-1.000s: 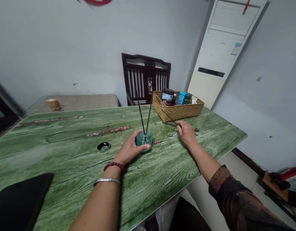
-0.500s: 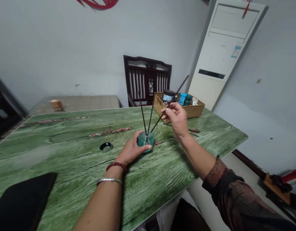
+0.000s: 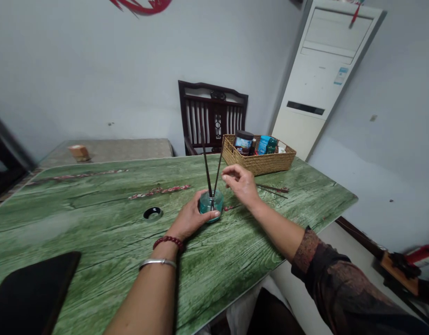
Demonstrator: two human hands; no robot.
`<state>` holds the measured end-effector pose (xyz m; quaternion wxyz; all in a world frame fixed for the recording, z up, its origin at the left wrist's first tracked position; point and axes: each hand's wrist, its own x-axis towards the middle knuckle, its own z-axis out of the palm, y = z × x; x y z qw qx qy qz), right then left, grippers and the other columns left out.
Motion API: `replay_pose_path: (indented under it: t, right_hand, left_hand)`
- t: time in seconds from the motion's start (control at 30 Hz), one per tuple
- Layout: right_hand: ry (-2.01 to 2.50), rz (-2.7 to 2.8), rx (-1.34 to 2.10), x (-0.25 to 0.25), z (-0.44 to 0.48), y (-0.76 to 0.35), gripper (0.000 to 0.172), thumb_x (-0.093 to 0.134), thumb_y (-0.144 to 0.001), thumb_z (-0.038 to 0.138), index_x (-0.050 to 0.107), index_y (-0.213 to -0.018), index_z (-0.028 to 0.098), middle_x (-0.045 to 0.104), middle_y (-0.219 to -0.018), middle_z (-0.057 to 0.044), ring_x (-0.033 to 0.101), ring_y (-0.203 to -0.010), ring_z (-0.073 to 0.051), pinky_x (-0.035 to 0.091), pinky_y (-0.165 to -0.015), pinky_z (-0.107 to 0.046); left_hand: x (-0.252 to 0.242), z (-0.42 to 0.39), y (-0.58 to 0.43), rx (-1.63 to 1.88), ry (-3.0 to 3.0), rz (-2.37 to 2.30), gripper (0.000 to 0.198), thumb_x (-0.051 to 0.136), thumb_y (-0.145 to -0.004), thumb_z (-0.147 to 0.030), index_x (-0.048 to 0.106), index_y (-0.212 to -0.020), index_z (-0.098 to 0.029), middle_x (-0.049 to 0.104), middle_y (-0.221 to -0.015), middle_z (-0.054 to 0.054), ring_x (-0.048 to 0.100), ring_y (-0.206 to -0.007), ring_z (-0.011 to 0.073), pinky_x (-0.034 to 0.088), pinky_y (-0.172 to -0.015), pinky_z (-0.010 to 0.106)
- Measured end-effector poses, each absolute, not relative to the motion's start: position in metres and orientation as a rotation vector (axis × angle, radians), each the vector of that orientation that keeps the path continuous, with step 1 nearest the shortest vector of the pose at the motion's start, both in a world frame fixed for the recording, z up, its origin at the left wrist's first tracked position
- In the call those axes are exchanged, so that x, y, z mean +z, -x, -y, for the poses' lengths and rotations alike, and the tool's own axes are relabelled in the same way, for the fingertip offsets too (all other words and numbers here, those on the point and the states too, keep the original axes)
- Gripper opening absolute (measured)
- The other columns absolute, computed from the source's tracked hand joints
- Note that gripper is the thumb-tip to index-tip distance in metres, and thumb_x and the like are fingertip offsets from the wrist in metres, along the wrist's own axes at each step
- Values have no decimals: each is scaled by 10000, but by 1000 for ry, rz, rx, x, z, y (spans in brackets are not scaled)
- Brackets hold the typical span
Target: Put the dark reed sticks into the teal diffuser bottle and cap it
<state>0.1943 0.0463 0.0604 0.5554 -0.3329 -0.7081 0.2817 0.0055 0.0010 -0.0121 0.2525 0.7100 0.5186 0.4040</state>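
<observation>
My left hand (image 3: 195, 211) is wrapped round a small teal glass diffuser bottle (image 3: 214, 204) standing on the table. Dark reed sticks (image 3: 207, 170) rise from its neck, one leaning left and another to the right; the left one looks thick, perhaps two together. Just right of the sticks is my right hand (image 3: 241, 187), its fingers loosely curled and a little apart, with no stick visible in them. More loose reed sticks (image 3: 272, 190) lie on the table beyond that hand. A dark ring-shaped cap (image 3: 153, 213) rests left of the bottle.
A woven basket (image 3: 270, 164) holding a dark-lidded jar (image 3: 243, 142) and bottles sits at the table's back right. A black flat object (image 3: 36, 291) lies at the near left of the green table (image 3: 106, 242). Behind stands a dark wooden chair (image 3: 216, 111).
My right hand has let go of the stick it held slanted to the right and moved down and slightly left. That stick now stands with the others. My left hand stays on the bottle.
</observation>
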Motion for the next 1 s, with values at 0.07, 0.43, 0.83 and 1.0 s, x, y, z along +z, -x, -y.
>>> replay_pose_path:
  t: [0.07, 0.43, 0.83, 1.0]
  right_hand:
    - [909, 1659, 415, 58, -56, -228, 148, 629, -833, 341, 677, -889, 213, 703, -816, 9, 605, -678, -136, 497, -699, -268]
    - [1792, 1893, -179, -15, -99, -349, 327, 466, -952, 226, 699, -1176, 175, 696, -1180, -117, 578, -1113, -240, 395, -970, -317]
    - [1813, 2278, -231, -14, -97, -335, 233, 550, -960, 290, 711, -1110, 215, 691, -1118, -102, 579, -1090, -243, 364, -914, -338]
    - [1675, 2297, -243, -14, -94, -332, 167, 580, -944, 268, 713, -1017, 200, 710, -1030, -89, 598, -1017, -229, 357, -871, -317]
  left_hand:
    - [-13, -2, -5, 1083, -1924, -1429, 791, 753, -685, -564, 507, -1333, -182, 667, -1258, 128, 620, -1181, 351, 474, -1028, 496]
    - [-11, -2, -4, 1070, -1907, -1466, 807, 750, -670, -576, 511, -1321, -163, 675, -1235, 122, 635, -1129, 328, 485, -1006, 477]
    - [-12, -3, -2, 1048, -1934, -1485, 781, 743, -684, -581, 522, -1305, -161, 678, -1194, 122, 642, -1081, 325, 499, -977, 469]
    - [-13, -4, -2, 1055, -1941, -1492, 763, 746, -681, -564, 531, -1304, -179, 679, -1195, 108, 642, -1083, 321, 502, -977, 472]
